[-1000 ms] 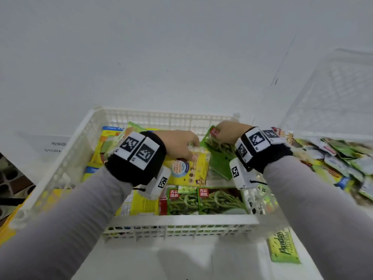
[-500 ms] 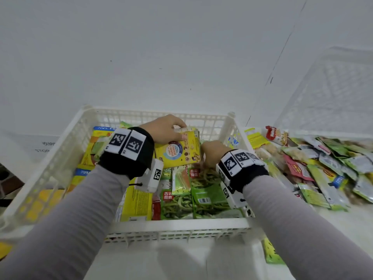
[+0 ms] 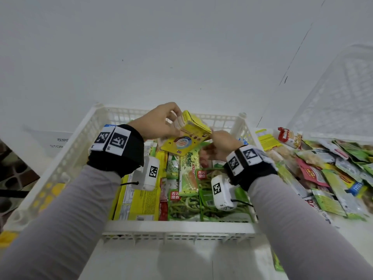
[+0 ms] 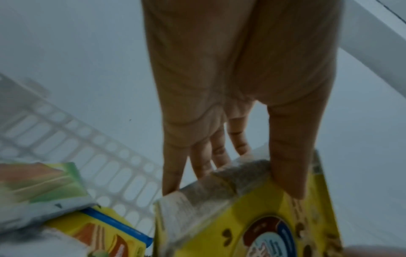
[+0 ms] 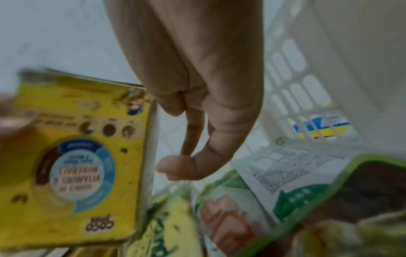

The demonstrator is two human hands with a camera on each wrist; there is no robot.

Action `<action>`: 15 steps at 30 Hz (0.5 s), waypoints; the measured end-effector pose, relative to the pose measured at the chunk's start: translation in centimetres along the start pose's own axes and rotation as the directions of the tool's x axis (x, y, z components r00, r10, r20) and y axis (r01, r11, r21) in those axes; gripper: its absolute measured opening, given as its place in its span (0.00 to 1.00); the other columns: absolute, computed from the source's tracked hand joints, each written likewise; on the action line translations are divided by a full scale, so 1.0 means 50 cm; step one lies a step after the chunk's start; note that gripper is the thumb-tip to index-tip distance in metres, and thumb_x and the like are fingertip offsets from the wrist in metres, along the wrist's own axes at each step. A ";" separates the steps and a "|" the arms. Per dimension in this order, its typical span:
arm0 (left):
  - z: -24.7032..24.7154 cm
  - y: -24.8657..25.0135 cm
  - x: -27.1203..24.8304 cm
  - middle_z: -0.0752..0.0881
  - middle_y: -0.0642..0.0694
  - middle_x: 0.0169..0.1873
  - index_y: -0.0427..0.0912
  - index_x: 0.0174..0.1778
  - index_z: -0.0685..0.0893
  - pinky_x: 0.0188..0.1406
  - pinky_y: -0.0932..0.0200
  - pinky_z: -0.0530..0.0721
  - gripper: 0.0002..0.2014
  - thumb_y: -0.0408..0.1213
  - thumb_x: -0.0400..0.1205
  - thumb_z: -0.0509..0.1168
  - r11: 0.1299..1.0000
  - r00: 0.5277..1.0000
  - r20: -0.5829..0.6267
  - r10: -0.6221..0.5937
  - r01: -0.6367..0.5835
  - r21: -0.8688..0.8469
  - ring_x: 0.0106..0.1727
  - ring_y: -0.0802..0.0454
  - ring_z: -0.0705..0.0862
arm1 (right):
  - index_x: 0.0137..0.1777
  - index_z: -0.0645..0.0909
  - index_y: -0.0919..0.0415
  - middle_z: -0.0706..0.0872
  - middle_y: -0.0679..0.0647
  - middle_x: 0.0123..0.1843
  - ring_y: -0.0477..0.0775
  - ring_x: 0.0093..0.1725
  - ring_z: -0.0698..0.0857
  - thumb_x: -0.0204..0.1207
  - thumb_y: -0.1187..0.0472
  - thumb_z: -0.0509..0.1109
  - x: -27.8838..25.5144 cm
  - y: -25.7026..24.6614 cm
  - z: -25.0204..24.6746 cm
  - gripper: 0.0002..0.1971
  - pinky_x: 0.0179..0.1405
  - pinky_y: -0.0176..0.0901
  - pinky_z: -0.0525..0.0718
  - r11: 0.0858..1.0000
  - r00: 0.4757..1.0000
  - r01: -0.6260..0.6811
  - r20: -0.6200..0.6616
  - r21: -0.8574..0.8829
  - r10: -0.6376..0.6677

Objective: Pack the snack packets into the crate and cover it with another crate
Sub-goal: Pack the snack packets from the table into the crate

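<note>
Landmark: the white crate on the counter, already lined with snack packets.

Step in hand, as judged: seat the yellow snack packet among those packed. Lower it flat or on edge into a free gap toward the crate's far wall, keep it below the rim so the second crate, standing to the crate's right, can later sit level, and release only once it rests on the layer beneath. The loose packets heaped right of the crate remain to be packed.

Left hand: raised above the crate's far half, wrist over the interior, fingers and thumb grasping the packet's upper edge.

Right hand: above the crate's far right portion, touching the packet's lower right corner. Its fingers are curled with the thumb tip against them, just beside the packet's edge; whether they pinch that edge cannot be told.
</note>
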State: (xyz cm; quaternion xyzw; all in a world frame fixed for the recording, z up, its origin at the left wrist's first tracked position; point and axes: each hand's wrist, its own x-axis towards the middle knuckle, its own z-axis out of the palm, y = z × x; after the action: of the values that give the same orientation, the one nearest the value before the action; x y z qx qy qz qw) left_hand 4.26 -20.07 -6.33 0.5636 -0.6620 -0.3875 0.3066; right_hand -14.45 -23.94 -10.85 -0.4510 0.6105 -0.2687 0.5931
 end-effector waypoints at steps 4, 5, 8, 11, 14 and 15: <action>0.005 0.003 -0.013 0.80 0.42 0.48 0.44 0.41 0.75 0.44 0.61 0.81 0.20 0.18 0.68 0.74 0.987 0.989 0.040 0.144 -0.141 -0.071 0.46 0.48 0.81 | 0.64 0.76 0.64 0.83 0.69 0.46 0.64 0.40 0.86 0.77 0.31 0.49 -0.003 -0.008 -0.027 0.37 0.30 0.56 0.90 0.960 0.957 -0.204 0.246 0.189 0.155; 0.006 0.003 -0.013 0.81 0.40 0.48 0.44 0.40 0.76 0.48 0.58 0.81 0.20 0.16 0.66 0.74 0.984 0.985 0.039 0.169 -0.167 -0.063 0.50 0.47 0.81 | 0.66 0.76 0.64 0.84 0.68 0.48 0.64 0.43 0.87 0.76 0.30 0.49 -0.004 -0.008 -0.030 0.38 0.33 0.58 0.90 0.957 0.934 -0.216 0.327 0.192 0.145; 0.016 -0.003 -0.010 0.80 0.38 0.50 0.43 0.44 0.79 0.47 0.56 0.79 0.22 0.14 0.64 0.73 0.979 0.978 0.039 0.205 -0.204 -0.016 0.53 0.49 0.79 | 0.66 0.76 0.64 0.85 0.63 0.54 0.60 0.47 0.87 0.80 0.45 0.62 -0.015 -0.011 -0.036 0.24 0.41 0.53 0.89 0.959 0.914 -0.181 0.397 0.218 0.083; 0.052 -0.024 0.005 0.70 0.43 0.57 0.44 0.66 0.69 0.46 0.60 0.74 0.36 0.23 0.65 0.76 0.980 0.990 -0.064 0.125 -0.112 0.166 0.58 0.50 0.72 | 0.60 0.78 0.66 0.89 0.62 0.46 0.56 0.37 0.90 0.80 0.61 0.66 -0.016 -0.020 -0.052 0.12 0.35 0.48 0.90 0.942 0.936 -0.174 0.344 0.287 0.068; 0.087 -0.039 0.017 0.74 0.39 0.58 0.36 0.67 0.61 0.45 0.56 0.74 0.37 0.32 0.69 0.78 0.960 0.992 -0.123 -0.031 0.064 0.272 0.59 0.42 0.76 | 0.53 0.79 0.67 0.90 0.62 0.40 0.58 0.35 0.91 0.79 0.66 0.66 -0.017 -0.029 -0.070 0.06 0.32 0.51 0.90 0.936 0.948 -0.157 0.315 0.315 0.052; 0.096 -0.042 0.022 0.76 0.39 0.58 0.35 0.65 0.62 0.47 0.55 0.77 0.36 0.35 0.69 0.78 0.948 0.996 -0.074 -0.051 0.071 0.309 0.59 0.43 0.78 | 0.52 0.79 0.67 0.90 0.62 0.40 0.59 0.36 0.91 0.79 0.67 0.66 -0.017 -0.032 -0.075 0.05 0.33 0.52 0.90 0.933 0.950 -0.153 0.308 0.325 0.048</action>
State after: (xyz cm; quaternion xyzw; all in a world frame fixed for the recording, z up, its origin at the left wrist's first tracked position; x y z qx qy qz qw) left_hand 1.12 -20.47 -10.62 0.6373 -0.6868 -0.2691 0.2230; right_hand -17.78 -24.68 -8.50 -0.3429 0.4812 -0.2701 0.7602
